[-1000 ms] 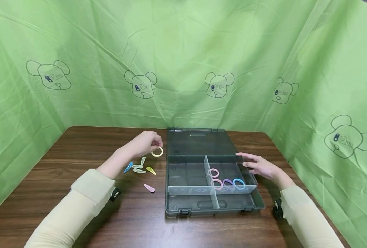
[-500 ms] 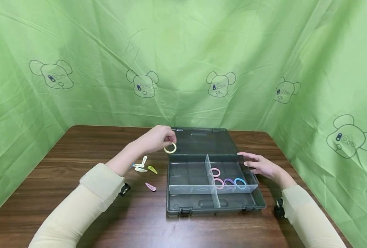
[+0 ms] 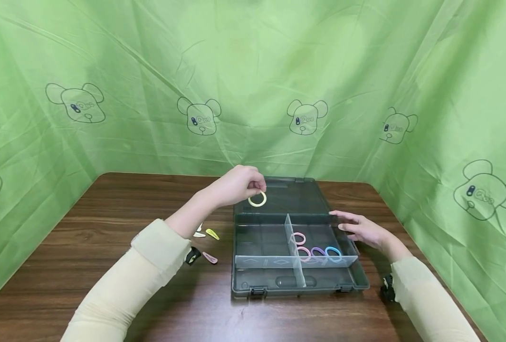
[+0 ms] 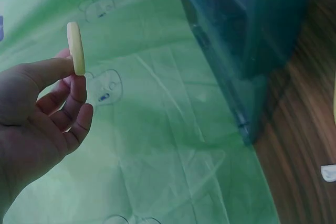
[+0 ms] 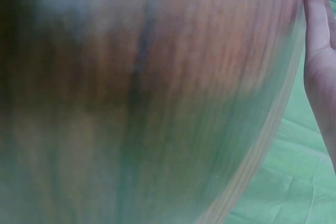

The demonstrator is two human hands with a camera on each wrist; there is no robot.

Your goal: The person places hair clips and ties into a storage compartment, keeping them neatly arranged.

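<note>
Over the folded-back lid (image 3: 295, 199) of the grey box (image 3: 259, 237), the left hand (image 3: 240, 185) pinches a yellow ring (image 4: 76, 48), while the right hand (image 3: 367, 232), well apart, rests relaxed fingers at the box's edge.

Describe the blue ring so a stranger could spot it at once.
On the table, find the open grey box. In its back right compartment, rings line up by the long divider. Rightmost is the blue ring, the only one there neither pink nor purple.
</note>
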